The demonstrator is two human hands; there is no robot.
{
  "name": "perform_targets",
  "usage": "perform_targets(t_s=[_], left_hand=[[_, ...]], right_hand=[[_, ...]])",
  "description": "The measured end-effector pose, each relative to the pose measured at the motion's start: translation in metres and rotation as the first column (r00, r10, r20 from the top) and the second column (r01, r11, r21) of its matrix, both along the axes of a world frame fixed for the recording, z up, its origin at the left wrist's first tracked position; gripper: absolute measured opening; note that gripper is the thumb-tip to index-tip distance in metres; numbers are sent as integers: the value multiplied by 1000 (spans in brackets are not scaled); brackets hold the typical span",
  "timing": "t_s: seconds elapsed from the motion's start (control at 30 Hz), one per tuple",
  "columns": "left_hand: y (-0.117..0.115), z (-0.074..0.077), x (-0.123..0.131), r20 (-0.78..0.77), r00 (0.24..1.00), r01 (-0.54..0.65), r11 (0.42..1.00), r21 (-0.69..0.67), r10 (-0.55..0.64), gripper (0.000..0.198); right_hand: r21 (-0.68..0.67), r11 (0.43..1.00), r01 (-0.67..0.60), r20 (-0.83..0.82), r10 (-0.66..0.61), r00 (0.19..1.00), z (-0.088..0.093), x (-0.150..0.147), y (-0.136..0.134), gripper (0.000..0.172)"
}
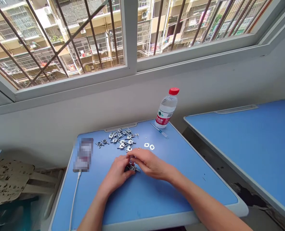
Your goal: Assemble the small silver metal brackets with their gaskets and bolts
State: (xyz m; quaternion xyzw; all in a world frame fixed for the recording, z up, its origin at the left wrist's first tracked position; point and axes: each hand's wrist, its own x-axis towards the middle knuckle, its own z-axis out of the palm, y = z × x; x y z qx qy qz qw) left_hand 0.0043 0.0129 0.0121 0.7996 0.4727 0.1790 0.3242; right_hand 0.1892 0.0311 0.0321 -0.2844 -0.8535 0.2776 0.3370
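Left grip (119, 170) holding metal part (133, 168) at fingertips, right grip (147, 162) beside it, hold unclear

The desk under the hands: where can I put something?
The widest bare patch on the desk lies between the right arm, the flat white pieces and the right edge. A smaller one lies between the left arm and the white cable. It's crowded beyond the left hand, where metal parts cluster.
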Motion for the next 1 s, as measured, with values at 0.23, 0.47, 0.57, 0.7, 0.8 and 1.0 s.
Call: perform_targets(t_s=[0.23, 0.47, 0.57, 0.7, 0.8, 1.0], left_hand=[[2, -3, -2, 9, 1000, 6, 1000, -1, -6, 9], [1, -7, -2, 0, 999, -32, 999, -12, 32, 12], [3, -8, -1, 29, 1000, 0, 1000, -10, 1, 13], [3, -6, -1, 18, 1000, 8, 1000, -11, -7, 12], [3, -3, 0, -6, 1000, 3, 1000, -15, -3, 10], [3, -4, 0, 26, 1000, -4, 1000, -2, 4, 8]], right_hand=[[6, 1000, -25, 16, 25, 1000, 4, 2, -1, 26], [66, 995, -79, -32, 82, 996, 4, -1, -2, 28], [80, 996, -40, -79, 46, 996, -1, -2, 0, 24], [124, 992, 27, -104, -14, 994, -5, -4, 1, 17], [112, 990, 88, -103, -77, 992, -7, -6, 1, 16], [192, 970, 151, -76, -139, 987, -17, -13, -1, 13]])
